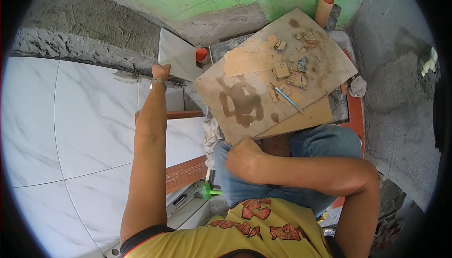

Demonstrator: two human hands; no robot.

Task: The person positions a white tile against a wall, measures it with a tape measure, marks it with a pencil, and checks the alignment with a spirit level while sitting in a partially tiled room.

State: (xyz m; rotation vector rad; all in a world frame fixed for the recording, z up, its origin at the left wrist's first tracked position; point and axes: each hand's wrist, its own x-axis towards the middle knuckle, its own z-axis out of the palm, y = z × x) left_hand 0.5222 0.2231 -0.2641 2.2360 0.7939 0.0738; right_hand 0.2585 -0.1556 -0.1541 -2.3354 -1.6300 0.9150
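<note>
My left hand [161,70], arm stretched forward, grips the lower left part of a small white tile [177,53] standing beside the rough cement ledge. My right hand [245,157] is closed at the near corner of a stained board [216,93]; its fingertips are partly hidden, so what they hold is unclear. On that board lie torn cardboard scraps [242,62], a blue pen [288,99] and a small crumpled can-like piece [302,65]. A second board [315,114] shows beneath it.
Marbled white tiles [94,126] cover the left side below a mortared ledge [94,27]. An orange pipe [324,9] and red cup [201,55] stand behind. A green mallet [205,190] and spirit level [181,199] lie by my legs. A rough grey wall [395,107] rises at right.
</note>
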